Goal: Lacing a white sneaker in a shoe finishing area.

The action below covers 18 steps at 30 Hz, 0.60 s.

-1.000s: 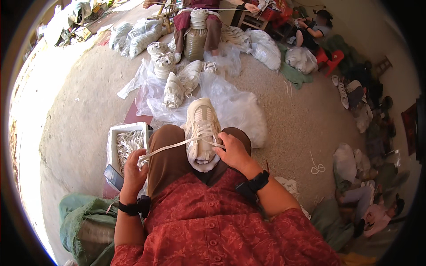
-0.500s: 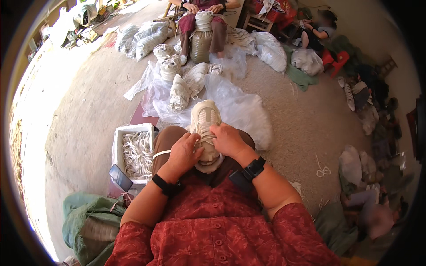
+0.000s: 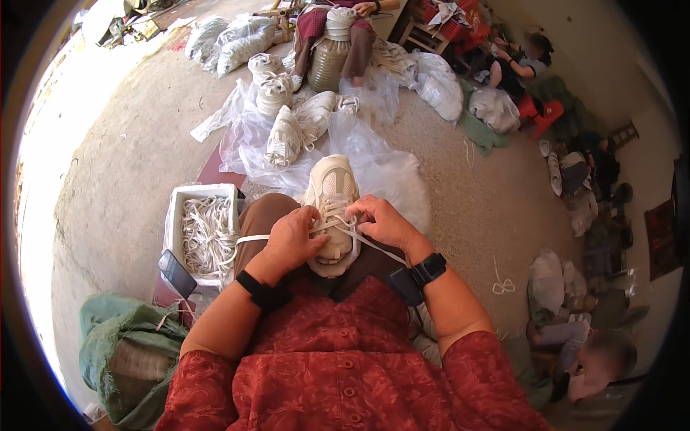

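A cream-white sneaker [image 3: 334,177] lies across my lap, toe pointing away from me, its tongue and lacing facing up. White shoelace [image 3: 253,238] runs through its upper eyelets, one loose strand trailing left over my thigh and another to the right below my right hand. My left hand [image 3: 291,235] is at the shoe's left side, fingers closed in a pinch on the lace near the eyelets. On the opposite side, my right hand [image 3: 387,221] has thumb and forefinger pinched on the lace by the right eyelet row; the exact fingertip contact is small.
A white foam box [image 3: 235,215] full of laces stands left of my knee, a phone [image 3: 177,274] at its corner. Finished-looking sneakers [image 3: 285,136] sit ahead on plastic sheeting. A green sack [image 3: 129,352] is at lower left. Other people sit ahead and at right.
My right hand has shifted right, off the middle of the shoe. Lace strands now show crossing the tongue and trailing to the right. The whole view has tilted slightly.
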Each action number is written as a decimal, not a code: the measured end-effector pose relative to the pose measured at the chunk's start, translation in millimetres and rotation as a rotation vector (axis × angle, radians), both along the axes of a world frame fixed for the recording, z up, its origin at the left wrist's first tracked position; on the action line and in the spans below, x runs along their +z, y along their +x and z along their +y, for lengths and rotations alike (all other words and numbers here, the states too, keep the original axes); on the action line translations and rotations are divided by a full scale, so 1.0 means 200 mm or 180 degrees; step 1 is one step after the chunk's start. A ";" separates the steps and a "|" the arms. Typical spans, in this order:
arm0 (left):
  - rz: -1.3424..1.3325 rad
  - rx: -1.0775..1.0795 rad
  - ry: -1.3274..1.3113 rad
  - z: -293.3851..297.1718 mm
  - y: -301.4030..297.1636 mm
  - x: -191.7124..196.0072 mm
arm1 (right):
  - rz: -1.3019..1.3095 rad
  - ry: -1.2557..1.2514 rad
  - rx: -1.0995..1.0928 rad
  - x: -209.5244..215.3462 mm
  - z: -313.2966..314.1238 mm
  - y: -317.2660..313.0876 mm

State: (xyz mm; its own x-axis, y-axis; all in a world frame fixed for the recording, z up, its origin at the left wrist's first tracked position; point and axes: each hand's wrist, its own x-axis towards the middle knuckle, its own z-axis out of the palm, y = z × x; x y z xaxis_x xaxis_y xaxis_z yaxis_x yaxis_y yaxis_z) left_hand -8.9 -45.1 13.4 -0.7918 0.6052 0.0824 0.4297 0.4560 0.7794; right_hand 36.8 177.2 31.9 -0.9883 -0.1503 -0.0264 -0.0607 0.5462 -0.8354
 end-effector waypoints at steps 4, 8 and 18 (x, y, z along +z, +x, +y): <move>-0.0180 0.0023 0.0054 0.00 0.00 0.00 | -0.0450 -0.0824 -0.0167 -0.01 0.02 0.00; -0.0091 0.0036 0.0133 0.00 0.00 -0.02 | -0.0043 -0.0344 0.0110 -0.03 0.02 0.00; -0.0304 0.0078 0.0182 0.01 0.00 -0.03 | 0.0870 -0.0309 -0.0308 -0.11 -0.04 -0.01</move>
State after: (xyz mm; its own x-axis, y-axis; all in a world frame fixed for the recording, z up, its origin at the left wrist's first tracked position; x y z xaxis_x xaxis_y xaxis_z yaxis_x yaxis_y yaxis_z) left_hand -9.3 -43.6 8.0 -0.8122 0.5821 0.0397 0.3415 0.4191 0.8413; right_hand 35.1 168.9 9.3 -0.9666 -0.0440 0.2523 -0.2421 0.4789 -0.8438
